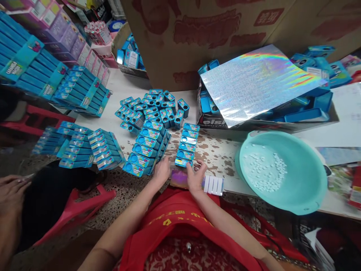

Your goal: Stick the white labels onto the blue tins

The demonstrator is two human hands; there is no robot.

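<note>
My left hand (161, 172) and right hand (195, 177) pinch a shiny strip (180, 179) at the table (220, 150) edge — long axis crosswise; the blue tins (188, 145) lie just ahead, nearer my right.

Left arm: bare forearm rising from the lower left of the frame toward the centre, elbow low, wrist straight.
Left hand (161, 172): just left of centre, back of the hand up, fingers curled down and pressed close together.
Right arm: bare forearm coming in from the lower right, angled up and left to the centre.
Right hand (195, 176): just right of centre, palm down, fingers (200, 164) bent forward (tips partly hidden).
Spacing: the two hands sit near each other, not touching.
Torso: red top at the bottom centre.
</note>
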